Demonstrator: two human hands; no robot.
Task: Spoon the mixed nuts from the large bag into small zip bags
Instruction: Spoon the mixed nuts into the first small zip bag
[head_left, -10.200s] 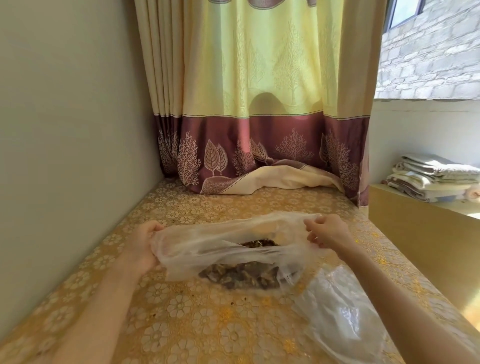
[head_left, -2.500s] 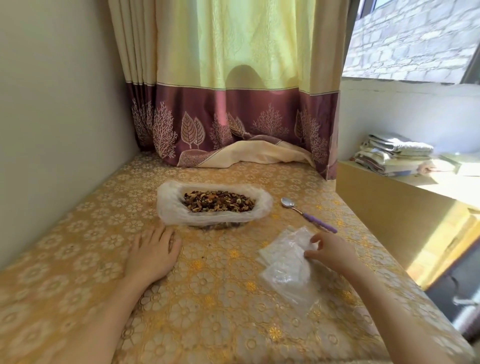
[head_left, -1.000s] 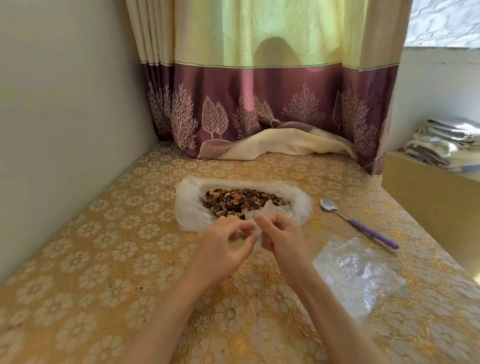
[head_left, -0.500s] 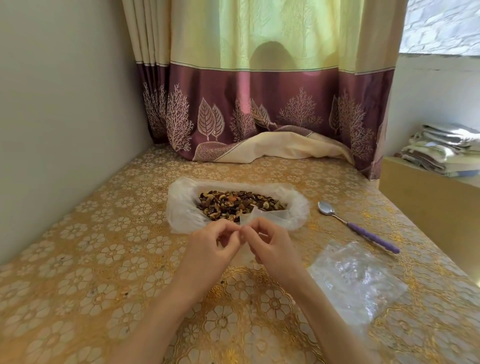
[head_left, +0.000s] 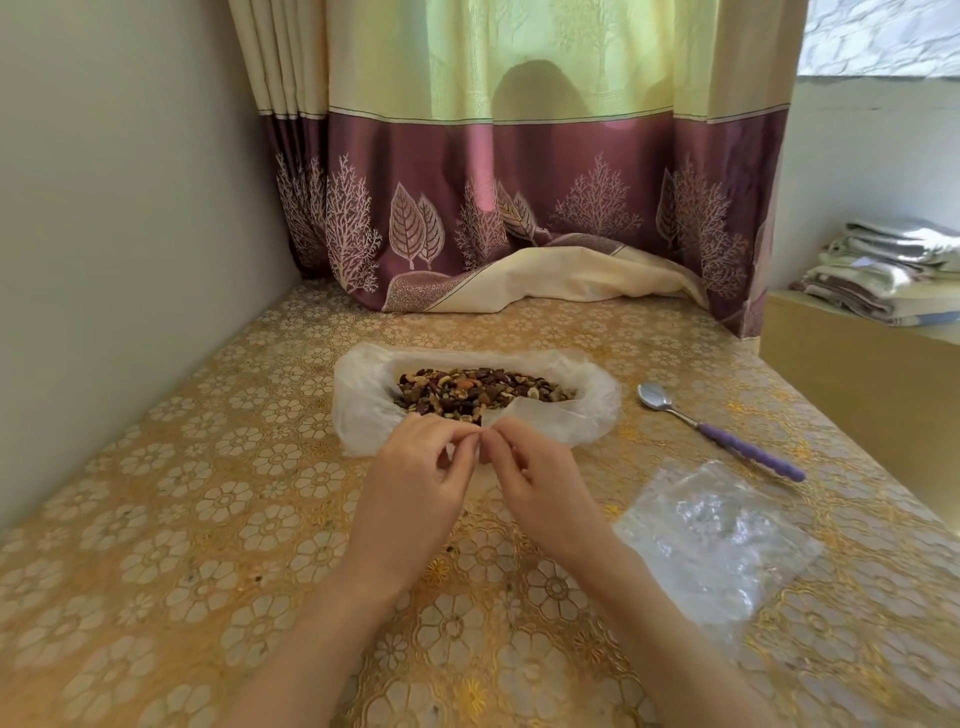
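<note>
Head view: left hand (head_left: 415, 478) and right hand (head_left: 535, 483) meet fingertip to fingertip, both pinching one small clear zip bag (head_left: 540, 415) just before the large bag (head_left: 363, 400) — its rim rolled down, mixed nuts (head_left: 478, 392) exposed. Right of it lie a purple-handled spoon (head_left: 722, 439) and a stack of zip bags (head_left: 717, 540) on the gold floral tablecloth (head_left: 208, 519).
</note>
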